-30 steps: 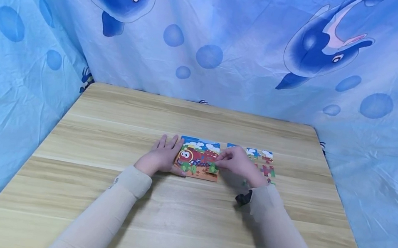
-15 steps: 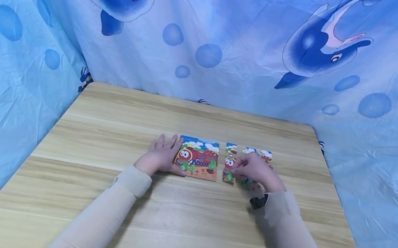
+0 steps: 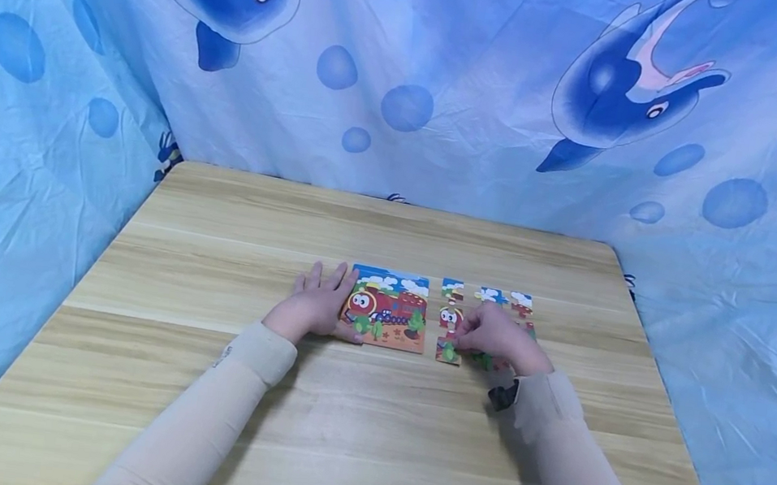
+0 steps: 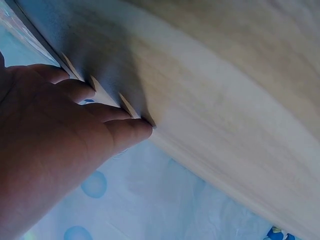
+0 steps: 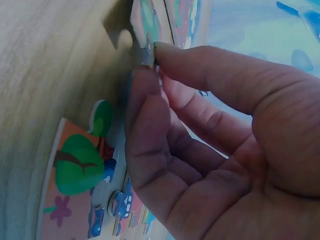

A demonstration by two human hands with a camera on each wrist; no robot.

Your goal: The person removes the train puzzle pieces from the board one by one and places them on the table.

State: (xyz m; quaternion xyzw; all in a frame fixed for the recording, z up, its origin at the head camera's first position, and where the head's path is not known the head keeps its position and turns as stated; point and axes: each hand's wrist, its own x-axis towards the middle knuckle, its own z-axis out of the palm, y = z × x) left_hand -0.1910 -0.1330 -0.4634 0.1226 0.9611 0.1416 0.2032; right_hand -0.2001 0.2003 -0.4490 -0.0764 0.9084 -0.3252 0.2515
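A printed picture board [image 3: 393,321] with a red smiling train lies flat on the wooden table. Spread, straight fingers of my left hand [image 3: 309,312] rest along the board's left edge; the left wrist view shows the fingertips [image 4: 142,131] touching down. To the right of the board, my right hand [image 3: 500,337] pinches a jigsaw piece [image 3: 448,354] between thumb and index finger, low at the table. That hand mostly hides the pinched piece in the right wrist view. Just above it sits a jigsaw piece with the train's face [image 3: 450,318].
Several jigsaw pieces lie right of the board, including cloud pieces [image 3: 453,289], [image 3: 492,296] and a corner piece [image 3: 521,303]; some are partly under my right hand. A dolphin-print curtain [image 3: 401,146] hangs behind the wooden table [image 3: 363,436].
My right hand has moved right from the board's right edge, carrying the green-printed jigsaw piece to below the face piece, then slightly down. My left hand has stayed in place.
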